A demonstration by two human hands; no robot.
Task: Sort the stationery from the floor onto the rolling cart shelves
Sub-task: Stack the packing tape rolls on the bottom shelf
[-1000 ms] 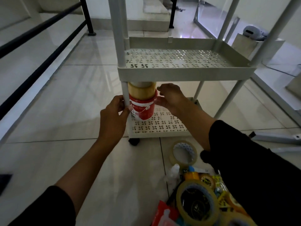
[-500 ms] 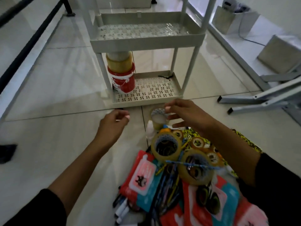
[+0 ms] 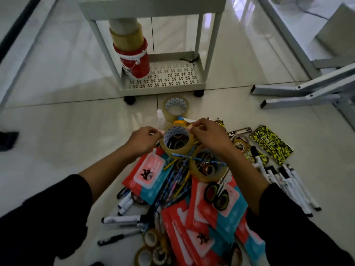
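Note:
A pile of stationery lies on the floor: red-and-teal packets (image 3: 151,173), pens, markers (image 3: 288,181) and tape rolls. On top of the pile sits a clear tape roll (image 3: 177,145). My left hand (image 3: 144,141) pinches its left rim and my right hand (image 3: 209,135) its right rim. A second clear roll (image 3: 207,166) lies just right of it, a third (image 3: 175,108) on the floor nearer the cart. The white rolling cart (image 3: 163,87) stands beyond, its bottom shelf holding a stack of tape rolls, red (image 3: 135,63) under tan.
Grey metal frame legs (image 3: 307,91) lie on the floor at right. A yellow-black patterned notebook (image 3: 272,144) and a metal clip (image 3: 240,131) sit right of the pile. A dark railing runs along the left. Glossy tiled floor surrounds the pile.
Both hands left the stacked rolls on the cart's bottom shelf, came down to the pile, and now grip the clear tape roll. The view tilted down.

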